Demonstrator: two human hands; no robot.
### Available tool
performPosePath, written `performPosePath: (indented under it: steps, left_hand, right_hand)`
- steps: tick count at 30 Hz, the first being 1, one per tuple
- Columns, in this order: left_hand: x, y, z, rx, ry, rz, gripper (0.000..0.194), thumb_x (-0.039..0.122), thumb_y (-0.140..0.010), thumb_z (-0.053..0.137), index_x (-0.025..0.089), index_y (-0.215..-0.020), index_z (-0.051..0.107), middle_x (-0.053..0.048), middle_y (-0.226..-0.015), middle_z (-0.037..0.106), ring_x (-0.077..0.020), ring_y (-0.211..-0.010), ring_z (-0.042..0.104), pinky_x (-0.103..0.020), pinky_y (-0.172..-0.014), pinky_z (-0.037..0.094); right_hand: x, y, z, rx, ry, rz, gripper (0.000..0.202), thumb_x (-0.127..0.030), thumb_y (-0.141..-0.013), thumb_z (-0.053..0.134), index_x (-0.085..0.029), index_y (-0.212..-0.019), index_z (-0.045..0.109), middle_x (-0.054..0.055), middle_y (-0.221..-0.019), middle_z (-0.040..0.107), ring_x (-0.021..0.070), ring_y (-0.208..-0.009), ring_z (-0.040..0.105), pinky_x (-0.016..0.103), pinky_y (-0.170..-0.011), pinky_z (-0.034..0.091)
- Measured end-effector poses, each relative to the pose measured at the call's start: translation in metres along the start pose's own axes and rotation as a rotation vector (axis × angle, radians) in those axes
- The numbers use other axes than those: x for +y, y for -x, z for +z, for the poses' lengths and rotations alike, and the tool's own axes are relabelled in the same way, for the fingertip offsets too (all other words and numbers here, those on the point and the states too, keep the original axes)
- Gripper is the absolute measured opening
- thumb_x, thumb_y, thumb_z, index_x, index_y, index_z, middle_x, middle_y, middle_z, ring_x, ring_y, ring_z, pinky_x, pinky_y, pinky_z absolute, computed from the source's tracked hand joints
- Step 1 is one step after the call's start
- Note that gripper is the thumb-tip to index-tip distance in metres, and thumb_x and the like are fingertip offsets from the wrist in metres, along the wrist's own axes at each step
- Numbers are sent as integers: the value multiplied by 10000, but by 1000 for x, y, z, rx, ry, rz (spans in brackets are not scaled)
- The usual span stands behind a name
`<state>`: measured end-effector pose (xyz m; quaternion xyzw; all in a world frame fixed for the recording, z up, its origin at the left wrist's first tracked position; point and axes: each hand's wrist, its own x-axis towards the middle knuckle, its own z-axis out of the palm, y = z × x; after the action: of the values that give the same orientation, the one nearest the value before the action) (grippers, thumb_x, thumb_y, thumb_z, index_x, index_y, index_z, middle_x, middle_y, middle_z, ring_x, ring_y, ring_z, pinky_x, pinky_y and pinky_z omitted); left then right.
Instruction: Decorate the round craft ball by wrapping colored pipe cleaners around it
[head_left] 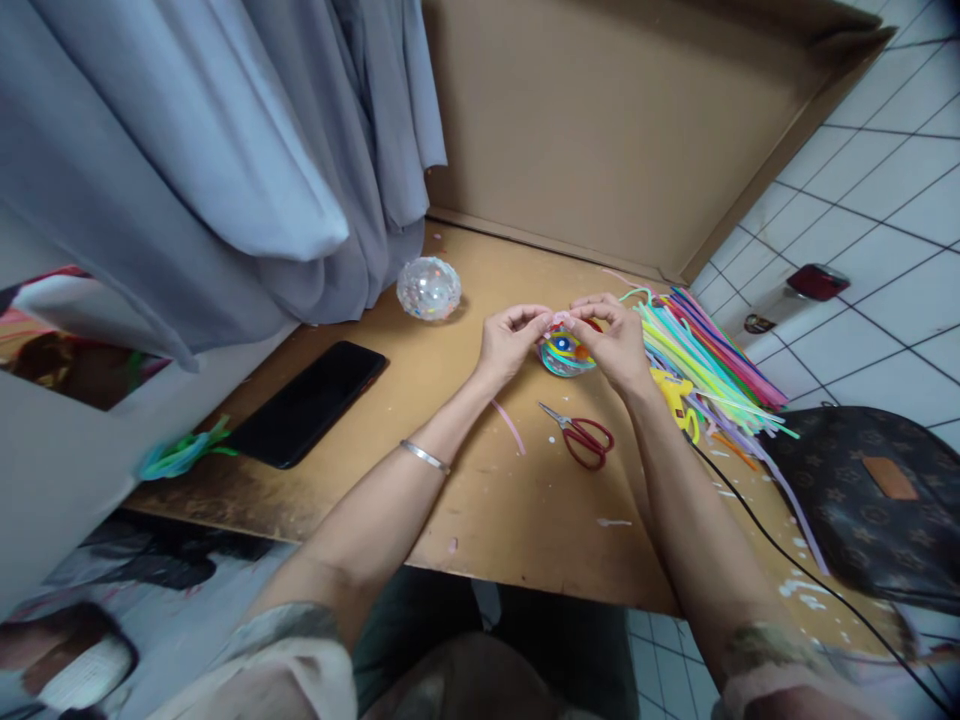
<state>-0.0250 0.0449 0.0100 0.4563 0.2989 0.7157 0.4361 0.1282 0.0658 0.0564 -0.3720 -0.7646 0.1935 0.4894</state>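
Note:
Both hands meet over a round, multicoloured piece with blue, yellow, red and teal bands. My left hand pinches a small pink piece at its top between thumb and forefinger. From the right, my right hand holds the same pink piece with thumb and fingers closed. A thin pink strip lies near my left wrist. Below the hands, red-handled scissors rest on the table, their blades pointing up and left.
A clear ball and a black phone are on the left of the wooden table. Coloured pipe cleaners, a yellow glue gun with black cable and a dark bag lie right. Cardboard stands behind.

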Motion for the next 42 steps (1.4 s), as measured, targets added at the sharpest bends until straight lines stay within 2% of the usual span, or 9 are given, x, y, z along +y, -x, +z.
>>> performPosePath:
  steps: [10,17,22,28,34,39,42]
  left_hand:
    - [0,2,3,-34,-4,-9,444,545,-621,848,138,-745,722,-19,-679,700,-91,-593,588,-233,-627,502]
    - [0,3,3,-66,-46,19,383,496,-669,828,136,-752,730,-30,-698,707,-107,-632,608,-248,-657,509]
    - [-1,3,4,-57,-40,13,407,525,-640,836,143,-732,730,-23,-679,704,-99,-610,596,-244,-643,509]
    - [1,3,4,-65,1,6,447,553,-612,851,144,-749,732,-21,-699,706,-96,-620,598,-245,-654,516]
    - [3,1,2,-24,-3,-26,435,537,-605,858,142,-725,721,-4,-641,669,-84,-574,560,-228,-599,476]
    - [5,1,2,-18,-7,-47,402,506,-645,845,138,-716,699,-3,-636,658,-84,-577,565,-230,-602,477]
    - [5,1,3,-24,-1,-65,411,505,-619,860,139,-719,701,-3,-637,662,-83,-576,562,-229,-601,482]
  right_hand:
    - [-6,3,6,30,20,15,130,-237,-730,714,-203,-614,667,28,-751,663,169,-740,613,337,-721,504]
    - [-5,3,7,14,-16,43,203,-293,-736,741,-207,-588,633,15,-720,653,164,-707,600,360,-742,514]
    - [-5,5,9,12,-29,44,232,-341,-748,755,-218,-599,628,13,-712,645,165,-707,592,389,-783,534]
    - [-5,4,10,30,-20,71,233,-373,-739,742,-204,-610,647,11,-706,653,154,-701,590,355,-750,522]
    - [-10,3,6,-45,-16,47,278,-450,-794,704,-210,-655,685,27,-741,678,182,-748,623,384,-784,519]
    - [-13,3,1,-18,89,-8,212,-384,-796,701,-216,-669,683,30,-773,689,189,-779,628,390,-819,511]
    - [-13,3,2,-21,125,-15,183,-334,-799,682,-210,-665,668,30,-764,676,187,-768,616,386,-814,504]
